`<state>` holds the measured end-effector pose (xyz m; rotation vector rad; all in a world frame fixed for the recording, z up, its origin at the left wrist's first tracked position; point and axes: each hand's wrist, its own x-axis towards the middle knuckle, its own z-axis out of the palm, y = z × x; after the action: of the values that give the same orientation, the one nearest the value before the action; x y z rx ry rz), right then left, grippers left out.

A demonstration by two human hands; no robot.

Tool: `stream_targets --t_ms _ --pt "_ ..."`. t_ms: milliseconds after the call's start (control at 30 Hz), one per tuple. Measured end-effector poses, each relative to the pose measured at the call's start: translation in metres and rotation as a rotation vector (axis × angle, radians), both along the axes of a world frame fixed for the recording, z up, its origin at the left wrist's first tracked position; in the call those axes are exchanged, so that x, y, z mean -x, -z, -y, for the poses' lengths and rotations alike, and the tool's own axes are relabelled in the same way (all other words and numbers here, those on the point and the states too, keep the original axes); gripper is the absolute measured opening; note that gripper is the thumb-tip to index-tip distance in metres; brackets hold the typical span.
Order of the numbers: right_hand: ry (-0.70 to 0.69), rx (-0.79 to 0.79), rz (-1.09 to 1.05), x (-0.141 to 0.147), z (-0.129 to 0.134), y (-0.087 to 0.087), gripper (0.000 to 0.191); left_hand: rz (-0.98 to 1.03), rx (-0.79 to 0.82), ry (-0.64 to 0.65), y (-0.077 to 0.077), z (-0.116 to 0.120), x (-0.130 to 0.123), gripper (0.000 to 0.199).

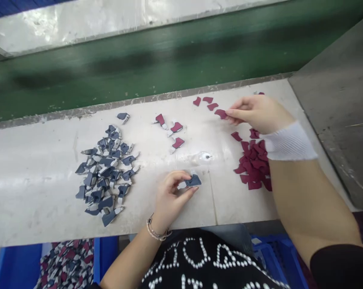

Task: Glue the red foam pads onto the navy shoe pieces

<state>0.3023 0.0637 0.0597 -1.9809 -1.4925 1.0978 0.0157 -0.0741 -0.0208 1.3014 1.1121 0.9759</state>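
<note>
Near the table's front edge, my left hand [172, 192] grips a small dark blue and white plastic part [193, 180] between thumb and fingers. Farther back on the right, my right hand [249, 112] pinches the edge of a flat maroon piece [220, 114] at the table surface. Several more maroon pieces [212, 106] lie just left of it. Below my right wrist spreads a heap of maroon pieces [253, 160], partly hidden by the forearm. Between the hands and the left side lie three parts with maroon tops [177, 127].
A large pile of blue and white parts [106, 172] covers the table's left middle. Behind the table runs a green belt [139, 72]. A grey metal panel [338, 104] borders the right side. Below the front edge, a blue bin [19, 265] stands beside many mixed parts [67, 265].
</note>
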Motion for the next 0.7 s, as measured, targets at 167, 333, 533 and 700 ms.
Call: stream_targets --t_ms 167,333,533,700 --pt "-0.044 0.05 0.194 -0.009 -0.033 0.021 0.026 -0.006 -0.012 0.002 0.001 0.001 0.002 0.019" --pt "-0.071 0.154 0.361 -0.038 0.018 0.03 0.034 -0.014 -0.003 0.017 -0.001 0.001 0.002 0.019" --pt "-0.092 0.187 0.388 -0.035 0.034 0.038 0.034 -0.041 -0.037 0.045 -0.003 -0.001 -0.001 0.018" --pt "-0.164 0.18 0.4 -0.029 0.015 0.038 0.028 -0.047 -0.023 0.017 -0.005 -0.001 -0.001 0.02"
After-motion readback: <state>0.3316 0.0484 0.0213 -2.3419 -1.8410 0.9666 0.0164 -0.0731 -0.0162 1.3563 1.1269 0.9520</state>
